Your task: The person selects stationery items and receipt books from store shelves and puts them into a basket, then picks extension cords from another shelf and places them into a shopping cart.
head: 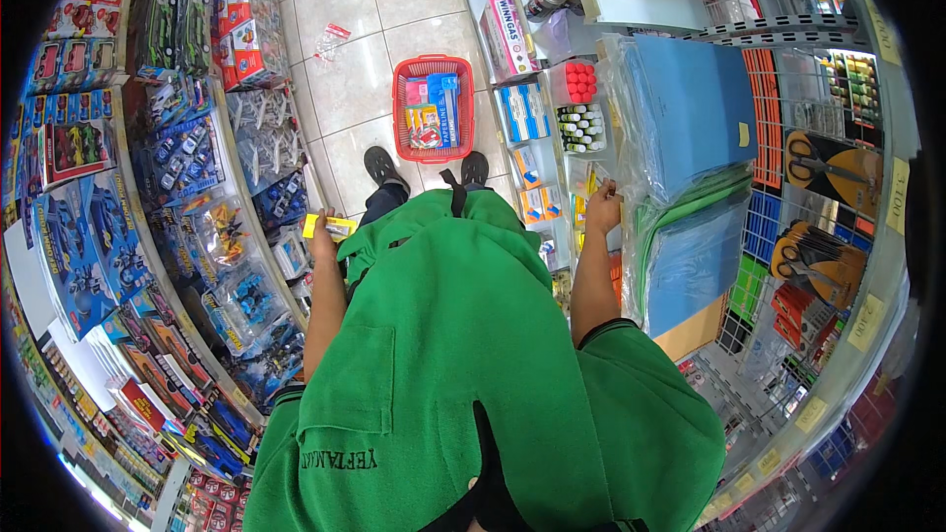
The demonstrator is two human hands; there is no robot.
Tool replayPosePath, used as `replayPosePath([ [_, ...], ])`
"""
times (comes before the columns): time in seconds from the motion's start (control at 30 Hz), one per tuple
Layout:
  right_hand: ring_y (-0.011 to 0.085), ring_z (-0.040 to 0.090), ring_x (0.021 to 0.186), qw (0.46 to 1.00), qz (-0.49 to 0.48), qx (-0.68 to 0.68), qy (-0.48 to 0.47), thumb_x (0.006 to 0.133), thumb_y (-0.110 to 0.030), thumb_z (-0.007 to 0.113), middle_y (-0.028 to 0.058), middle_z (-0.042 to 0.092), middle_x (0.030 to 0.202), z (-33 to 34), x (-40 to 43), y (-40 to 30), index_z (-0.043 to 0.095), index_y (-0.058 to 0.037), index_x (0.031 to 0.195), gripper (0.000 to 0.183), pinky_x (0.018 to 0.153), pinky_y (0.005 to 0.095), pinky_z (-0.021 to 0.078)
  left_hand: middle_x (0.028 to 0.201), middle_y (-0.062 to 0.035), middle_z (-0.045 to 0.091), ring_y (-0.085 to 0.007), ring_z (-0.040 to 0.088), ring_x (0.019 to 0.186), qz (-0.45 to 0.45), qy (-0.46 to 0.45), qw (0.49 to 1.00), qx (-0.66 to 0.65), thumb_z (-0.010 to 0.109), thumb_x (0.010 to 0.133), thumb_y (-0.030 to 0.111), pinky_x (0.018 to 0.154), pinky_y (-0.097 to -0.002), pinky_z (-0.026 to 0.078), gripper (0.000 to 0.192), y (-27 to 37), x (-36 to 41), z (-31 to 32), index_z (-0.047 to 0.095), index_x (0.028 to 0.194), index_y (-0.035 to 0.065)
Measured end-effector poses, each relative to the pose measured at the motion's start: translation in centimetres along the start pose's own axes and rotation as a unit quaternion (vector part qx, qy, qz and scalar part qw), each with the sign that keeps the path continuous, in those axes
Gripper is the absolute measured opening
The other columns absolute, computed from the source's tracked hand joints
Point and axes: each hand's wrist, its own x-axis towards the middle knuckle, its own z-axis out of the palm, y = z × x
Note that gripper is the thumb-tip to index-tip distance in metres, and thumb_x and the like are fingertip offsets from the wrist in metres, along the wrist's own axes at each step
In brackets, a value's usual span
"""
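My left hand (pixel 323 234) holds a small yellow packet (pixel 341 227) beside the toy shelves. At the stationery shelf, my right hand (pixel 604 207) is raised next to yellow packets (pixel 592 183), its fingers bent; whether something is between them cannot be told. On the floor by my feet stands a red plastic basket (pixel 397 110) with a blue pack (pixel 448 107), a pink pack (pixel 417 91) and small red, yellow and white packs (pixel 423 125) inside. Glue sticks (pixel 581 125) and red-capped tubes (pixel 581 81) sit in clear bins beyond my right hand.
Blue folders (pixel 687 111) in plastic jut from the right shelf beside my right forearm. Scissors (pixel 828 170) hang on a wire rack farther right. Boxed toys (pixel 185 155) fill the left shelves. A clear plastic bag (pixel 332 41) lies on the tiled floor past the basket.
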Motion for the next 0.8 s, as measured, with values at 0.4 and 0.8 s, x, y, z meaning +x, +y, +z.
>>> replayPosePath([
  [0.4, 0.0331, 0.062, 0.076, 0.996, -0.036, -0.064, -0.041, 0.083, -0.028, 0.062, 0.0125, 0.063, 0.087, 1.8, 2.1, 1.4, 0.055, -0.0099, 0.086, 0.019, 0.07, 0.0431, 0.0478, 0.107, -0.0163, 0.063, -0.0331, 0.063, 0.092, 0.011, -0.007, 0.998, 0.059, 0.065, 0.085, 0.02, 0.081, -0.0438, 0.051, 0.044, 0.9, -1.0, 1.5, 0.046, 0.121, 0.0018],
  [0.8, 0.0295, 0.061, 0.081, 0.989, -0.141, -0.004, 0.039, 0.085, -0.028, 0.06, 0.008, 0.063, 0.088, 4.7, 4.7, 0.9, 0.052, -0.0088, 0.087, 0.021, 0.073, 0.043, 0.0459, 0.109, -0.0169, 0.061, -0.0314, 0.062, 0.095, 0.03, -0.005, 0.999, 0.031, 0.064, 0.085, 0.017, 0.084, -0.0434, 0.052, 0.043, 0.4, -1.4, -1.0, 0.043, 0.121, 0.0069],
])
